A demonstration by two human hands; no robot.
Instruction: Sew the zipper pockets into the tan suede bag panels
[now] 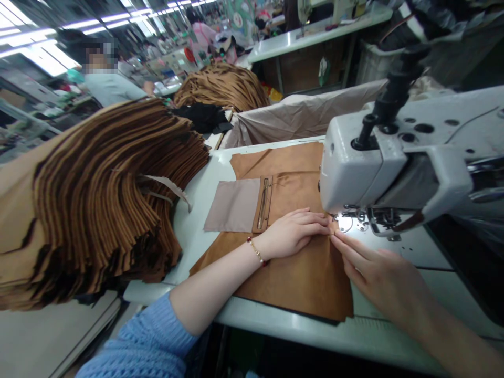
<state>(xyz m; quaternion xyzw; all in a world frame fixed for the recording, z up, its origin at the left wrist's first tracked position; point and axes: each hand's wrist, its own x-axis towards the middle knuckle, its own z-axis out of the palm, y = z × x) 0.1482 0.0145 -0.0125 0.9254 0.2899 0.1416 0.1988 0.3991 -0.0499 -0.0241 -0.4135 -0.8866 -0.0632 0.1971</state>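
Note:
A brown fabric panel (299, 278) lies across the sewing table, its right edge by the needle area of the white sewing machine (350, 168). My left hand (295, 232) rests on the panel, fingers together and stretched toward the needle, pressing the cloth. Close to those fingertips, my right hand (370, 268) has its fingertips pressed together on the panel's edge, just in front of the presser foot. A zipper strip (263, 205) with a grey-beige pocket cloth (233, 206) lies on the panel, left of the machine.
A tall stack of brown pieces (106, 189) fills the left side. Behind the table are a cloth-lined bin (291, 118) and another brown pile (224, 86). A person in light blue (110, 86) is at the back left. The table's front edge (283, 320) runs below my arms.

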